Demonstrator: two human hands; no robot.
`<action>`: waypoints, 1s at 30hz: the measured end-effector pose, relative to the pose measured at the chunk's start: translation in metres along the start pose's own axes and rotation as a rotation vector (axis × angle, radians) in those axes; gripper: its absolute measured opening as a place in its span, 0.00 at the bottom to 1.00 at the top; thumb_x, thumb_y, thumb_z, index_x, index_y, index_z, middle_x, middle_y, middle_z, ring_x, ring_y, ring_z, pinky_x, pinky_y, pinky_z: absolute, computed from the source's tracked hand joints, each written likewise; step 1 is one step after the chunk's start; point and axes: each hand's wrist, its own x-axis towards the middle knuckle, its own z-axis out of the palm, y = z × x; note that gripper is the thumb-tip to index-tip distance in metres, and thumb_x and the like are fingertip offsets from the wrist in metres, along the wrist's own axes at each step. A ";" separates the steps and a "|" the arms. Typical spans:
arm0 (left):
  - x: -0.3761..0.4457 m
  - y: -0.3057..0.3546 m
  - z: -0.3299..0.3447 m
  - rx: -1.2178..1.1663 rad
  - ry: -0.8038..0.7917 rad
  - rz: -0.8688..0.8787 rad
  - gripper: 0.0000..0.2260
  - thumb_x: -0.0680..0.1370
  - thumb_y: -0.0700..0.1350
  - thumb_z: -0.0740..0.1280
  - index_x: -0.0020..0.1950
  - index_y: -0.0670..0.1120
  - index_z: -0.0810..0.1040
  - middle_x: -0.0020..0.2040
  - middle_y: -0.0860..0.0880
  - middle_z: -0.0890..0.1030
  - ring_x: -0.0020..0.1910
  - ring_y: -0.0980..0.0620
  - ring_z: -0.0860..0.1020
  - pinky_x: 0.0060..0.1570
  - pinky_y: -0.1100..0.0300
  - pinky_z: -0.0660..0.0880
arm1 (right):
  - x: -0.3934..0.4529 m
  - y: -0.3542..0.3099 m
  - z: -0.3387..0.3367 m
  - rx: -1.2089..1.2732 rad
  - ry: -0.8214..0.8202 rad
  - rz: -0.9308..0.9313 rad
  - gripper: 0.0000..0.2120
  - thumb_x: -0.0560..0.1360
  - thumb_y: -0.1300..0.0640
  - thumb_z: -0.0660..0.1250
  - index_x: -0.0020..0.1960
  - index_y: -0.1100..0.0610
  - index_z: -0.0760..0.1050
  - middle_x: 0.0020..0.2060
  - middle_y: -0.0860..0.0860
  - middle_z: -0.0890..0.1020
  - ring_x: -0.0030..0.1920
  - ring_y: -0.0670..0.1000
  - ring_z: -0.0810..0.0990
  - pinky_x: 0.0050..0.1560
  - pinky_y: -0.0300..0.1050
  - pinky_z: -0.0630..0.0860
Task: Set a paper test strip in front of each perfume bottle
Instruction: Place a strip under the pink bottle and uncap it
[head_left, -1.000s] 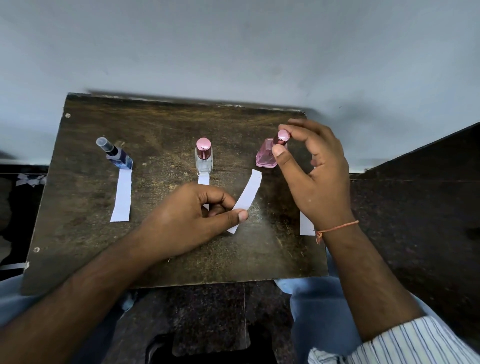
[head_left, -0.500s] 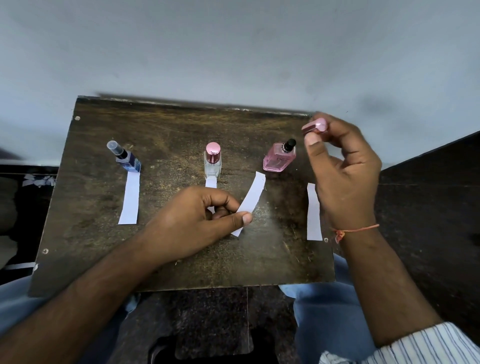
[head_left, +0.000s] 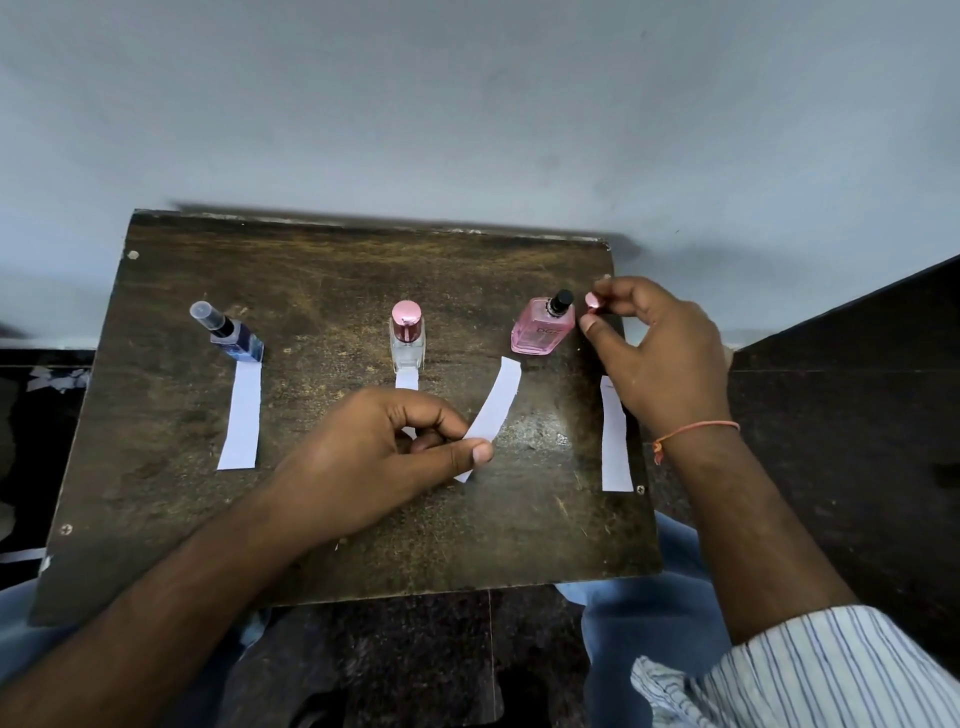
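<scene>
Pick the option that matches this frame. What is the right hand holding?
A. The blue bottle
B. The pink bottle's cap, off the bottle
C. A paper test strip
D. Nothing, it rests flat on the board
B: the right hand pinches the small pink cap just beside the pink bottle, whose black sprayer top stands bare.

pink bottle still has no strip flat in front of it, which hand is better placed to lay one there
Left. The left hand already pinches the curved strip, whose far end points at the pink bottle. The right hand is busy pinching the bottle's pink cap.
</scene>
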 end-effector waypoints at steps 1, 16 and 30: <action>0.000 0.000 0.000 -0.001 0.002 0.002 0.10 0.75 0.60 0.76 0.42 0.55 0.89 0.29 0.52 0.72 0.30 0.60 0.68 0.33 0.64 0.66 | 0.000 -0.001 -0.001 -0.019 -0.005 0.004 0.15 0.79 0.43 0.74 0.65 0.41 0.82 0.54 0.41 0.88 0.66 0.53 0.82 0.67 0.66 0.75; 0.004 0.003 0.007 -0.049 -0.007 0.029 0.06 0.74 0.56 0.78 0.45 0.56 0.91 0.48 0.52 0.87 0.49 0.51 0.85 0.51 0.55 0.81 | -0.015 -0.018 -0.004 -0.088 -0.121 -0.283 0.20 0.74 0.37 0.76 0.64 0.40 0.83 0.73 0.33 0.75 0.75 0.48 0.65 0.63 0.59 0.60; 0.008 0.008 0.019 -0.318 -0.017 -0.014 0.22 0.76 0.47 0.78 0.69 0.60 0.83 0.46 0.41 0.81 0.38 0.43 0.73 0.40 0.43 0.74 | -0.028 -0.029 -0.026 1.373 -0.584 0.269 0.19 0.81 0.49 0.51 0.54 0.58 0.77 0.34 0.53 0.74 0.21 0.50 0.70 0.25 0.39 0.56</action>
